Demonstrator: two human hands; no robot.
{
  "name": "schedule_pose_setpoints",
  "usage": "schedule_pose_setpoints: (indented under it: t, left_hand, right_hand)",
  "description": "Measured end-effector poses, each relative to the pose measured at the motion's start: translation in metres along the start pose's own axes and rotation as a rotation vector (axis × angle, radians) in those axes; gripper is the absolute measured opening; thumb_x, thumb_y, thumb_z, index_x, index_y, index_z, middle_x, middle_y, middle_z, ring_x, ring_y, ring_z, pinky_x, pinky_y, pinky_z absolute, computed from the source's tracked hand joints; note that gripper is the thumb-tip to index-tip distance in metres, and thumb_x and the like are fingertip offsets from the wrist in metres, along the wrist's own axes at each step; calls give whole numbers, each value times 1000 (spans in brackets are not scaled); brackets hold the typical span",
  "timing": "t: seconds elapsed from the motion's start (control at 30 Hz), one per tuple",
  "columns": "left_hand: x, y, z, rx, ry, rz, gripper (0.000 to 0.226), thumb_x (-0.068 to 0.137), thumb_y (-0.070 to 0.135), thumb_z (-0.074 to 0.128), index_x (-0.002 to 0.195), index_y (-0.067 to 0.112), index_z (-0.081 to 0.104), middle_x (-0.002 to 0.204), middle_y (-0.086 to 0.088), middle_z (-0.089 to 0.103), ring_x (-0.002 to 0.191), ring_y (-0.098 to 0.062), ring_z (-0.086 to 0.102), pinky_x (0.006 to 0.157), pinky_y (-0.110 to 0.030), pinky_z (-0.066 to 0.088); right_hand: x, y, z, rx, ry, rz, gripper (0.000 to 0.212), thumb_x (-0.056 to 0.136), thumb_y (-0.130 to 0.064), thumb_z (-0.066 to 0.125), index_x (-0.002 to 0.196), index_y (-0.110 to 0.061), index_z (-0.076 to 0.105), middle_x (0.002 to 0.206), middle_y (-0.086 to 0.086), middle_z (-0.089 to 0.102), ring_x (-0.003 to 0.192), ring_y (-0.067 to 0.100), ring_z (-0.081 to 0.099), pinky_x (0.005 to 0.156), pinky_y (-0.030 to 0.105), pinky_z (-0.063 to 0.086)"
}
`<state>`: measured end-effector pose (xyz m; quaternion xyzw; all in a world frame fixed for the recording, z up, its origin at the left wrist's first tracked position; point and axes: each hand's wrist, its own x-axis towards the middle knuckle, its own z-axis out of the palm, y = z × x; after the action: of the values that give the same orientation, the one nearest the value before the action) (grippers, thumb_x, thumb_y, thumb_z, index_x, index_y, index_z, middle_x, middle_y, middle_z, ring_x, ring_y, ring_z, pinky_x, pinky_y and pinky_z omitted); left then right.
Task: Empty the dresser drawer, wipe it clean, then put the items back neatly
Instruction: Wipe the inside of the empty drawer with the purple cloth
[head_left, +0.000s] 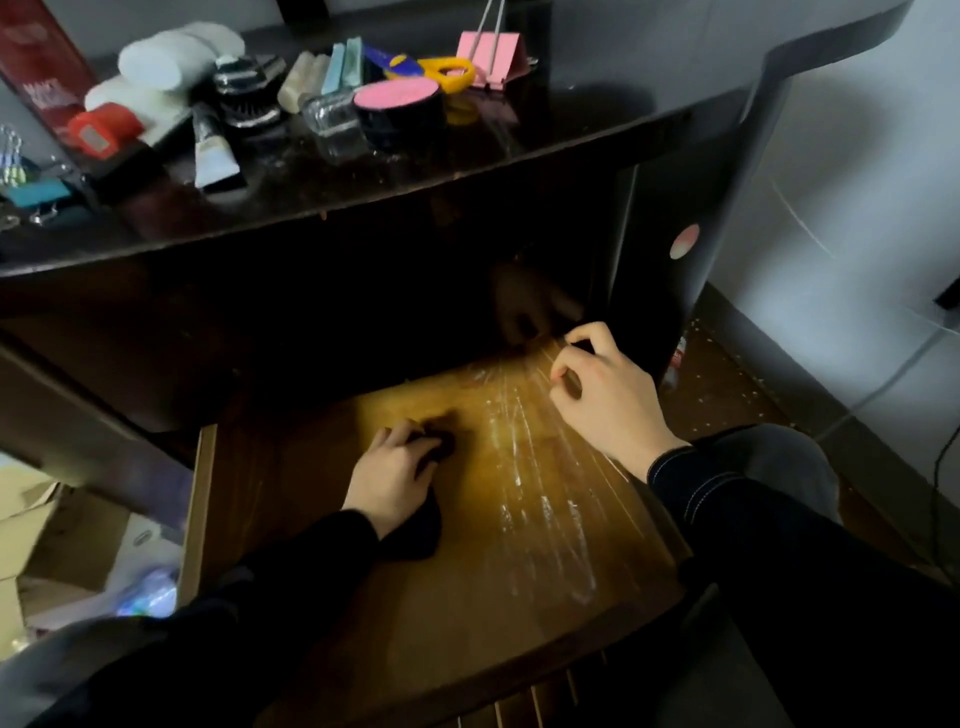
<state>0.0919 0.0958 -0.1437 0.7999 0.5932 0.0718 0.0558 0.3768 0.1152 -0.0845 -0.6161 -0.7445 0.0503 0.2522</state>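
Dark sleeves (779, 519) reach into the pulled-out drawer (195, 512), its wooden bottom streaked white.
The left hand (392, 478) rests near the middle of the drawer bottom, fingers curled on a dark cloth (415, 538) pressed to the wood. The right hand (608, 400) sits at the back right corner, fingers curled together; whether they pinch anything cannot be told. On the dresser top (519, 145) lie a pink-lidded tin (397, 98), yellow scissors (449, 73), a pink clip (488, 52), a hairbrush (249, 96) and a tube (213, 150).

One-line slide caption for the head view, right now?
Left hand grips a dark cloth on the floor of the emptied drawer; right hand curled near its back.
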Motion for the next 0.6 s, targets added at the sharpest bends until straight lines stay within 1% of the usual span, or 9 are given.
schedule_pose_setpoints:
  t: [0.07,0.17,0.23,0.27,0.33,0.4,0.43,0.5,0.6]
  left_hand:
    - [-14,12,2,-15,-38,140,36,97,30,57,133,26,61,131,2,52,114,-25,49,93,-38,48]
    - [-56,27,1,-127,-179,588,33,93,28,55,125,30,64,125,4,55,110,-21,54,83,-34,53]
    - [-66,29,-3,-85,-325,788,35,94,28,49,126,33,61,125,6,52,109,-19,52,76,-34,53]
    - [-62,27,-5,-59,-345,780,35,95,28,49,127,34,60,127,6,51,112,-19,51,76,-35,53]
    - [-40,18,-12,-41,-278,542,35,96,28,51,130,35,59,133,6,49,119,-21,49,85,-36,52]
    - [-20,6,-18,70,-175,282,38,99,26,51,136,33,55,140,5,44,123,-23,46,93,-38,49]
    - [-19,4,-19,124,-175,223,39,99,26,51,137,32,54,142,4,42,124,-24,45,95,-39,48]
    - [-33,11,-15,84,-254,326,39,96,25,54,134,31,55,141,4,42,124,-24,45,93,-40,49]
    - [-76,33,-10,-112,-433,697,36,86,19,59,121,28,62,129,2,48,117,-23,47,81,-40,52]
  right_hand:
    - [0,-1,-1,5,-4,-2,6,90,-30,63,87,-27,60,132,-9,42,55,-1,43,49,19,30]
    - [1,-2,-3,7,-18,8,6,90,-31,63,88,-27,60,134,-10,42,60,1,46,53,22,34]
    - [1,-2,-2,2,-25,11,6,90,-32,63,89,-27,60,135,-9,42,64,3,48,57,25,37]
    - [1,-2,-1,-7,-25,7,6,90,-32,63,89,-26,60,135,-9,42,63,3,47,57,24,37]
    - [1,-1,0,-23,-21,2,7,90,-33,63,90,-26,60,134,-9,42,60,0,44,53,20,31]
    - [2,0,1,-24,-20,2,6,90,-33,63,89,-28,60,133,-9,42,59,-1,44,52,18,29]
    - [2,0,1,-21,-21,0,6,90,-33,63,89,-28,59,132,-9,42,59,-1,45,52,18,30]
    - [2,0,1,-16,-22,-5,6,90,-33,63,88,-29,59,131,-9,42,58,0,46,52,20,31]
    - [2,1,2,-11,-17,-10,6,89,-34,62,88,-29,59,131,-10,41,60,0,48,52,20,31]
